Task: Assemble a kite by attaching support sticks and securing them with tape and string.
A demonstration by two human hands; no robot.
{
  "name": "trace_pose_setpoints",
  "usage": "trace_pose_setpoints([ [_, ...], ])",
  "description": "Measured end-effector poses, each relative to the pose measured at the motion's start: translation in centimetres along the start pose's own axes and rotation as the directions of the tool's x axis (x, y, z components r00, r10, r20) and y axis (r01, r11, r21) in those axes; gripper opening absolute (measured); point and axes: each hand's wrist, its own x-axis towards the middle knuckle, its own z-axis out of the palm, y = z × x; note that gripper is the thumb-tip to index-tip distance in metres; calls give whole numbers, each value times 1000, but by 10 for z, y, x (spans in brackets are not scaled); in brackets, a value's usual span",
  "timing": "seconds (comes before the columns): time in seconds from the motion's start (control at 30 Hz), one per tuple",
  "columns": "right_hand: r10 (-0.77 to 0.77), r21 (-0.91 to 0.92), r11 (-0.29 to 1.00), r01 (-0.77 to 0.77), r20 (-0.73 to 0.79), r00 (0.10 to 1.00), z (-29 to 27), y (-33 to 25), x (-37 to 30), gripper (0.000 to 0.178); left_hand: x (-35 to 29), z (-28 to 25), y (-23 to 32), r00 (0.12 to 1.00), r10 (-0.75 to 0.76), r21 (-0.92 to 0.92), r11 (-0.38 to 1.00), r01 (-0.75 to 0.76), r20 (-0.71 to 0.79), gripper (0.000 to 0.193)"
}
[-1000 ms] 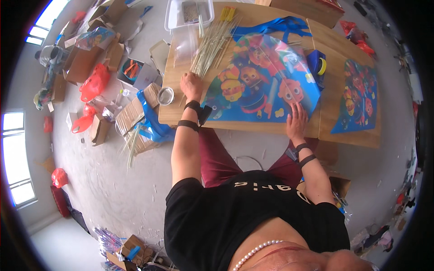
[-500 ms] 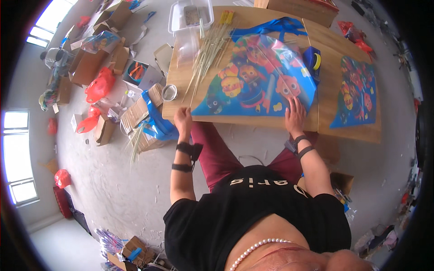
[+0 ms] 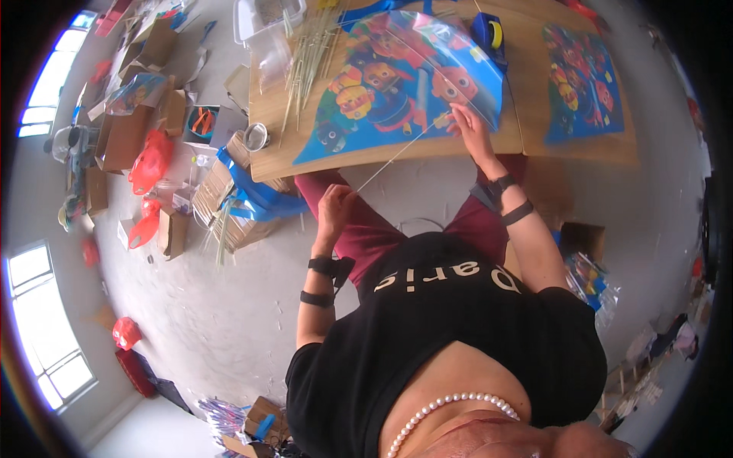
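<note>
Grey floor (image 3: pixel 206 328) takes up most of the room, running out to both sides of the hands, littered with little pale scraps. Wooden table (image 3: pixel 271 164) next, just ahead of both hands. Biggest thing on it is a blue cartoon-printed sheet (image 3: pixel 382 107), roughly fan-shaped, lying beyond the left hand and reaching under the right. Some thin pale line crosses it, can't tell if that's a crease or a rod. Smaller-looking second printed sheet (image 3: pixel 584 84) is off to the right of the right hand.

Way out left of the left hand: an open cardboard box (image 3: pixel 122 137) and a red plastic bag (image 3: pixel 151 164) on the floor. Past the left hand, on the table, a bunch of pale slim sticks (image 3: pixel 309 61). Blue tape dispenser (image 3: pixel 482 30) sits beyond the right hand.

Hands are apart. Left hand (image 3: pixel 336 210) is off the near table edge, over the lap, pinching one end of a thin pale stick (image 3: pixel 391 160). Stick slants up toward the right hand (image 3: pixel 471 131), fingers bent over the sheet's near part; can't tell if they grip it. Little round dish (image 3: pixel 256 137) is ahead and left of the left hand.
</note>
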Motion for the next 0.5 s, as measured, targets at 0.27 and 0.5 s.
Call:
trace_pose_setpoints([
  [0.27, 379, 493, 801, -340, 23, 925, 4, -5, -26, 25, 14, 15, -2, 991, 99, 124, 986, -110, 95, 10],
  [0.5, 398, 502, 795, -340, -9, 917, 27, -2, -46, 24, 42, 49, 28, 996, -14, -44, 999, 18, 89, 24],
])
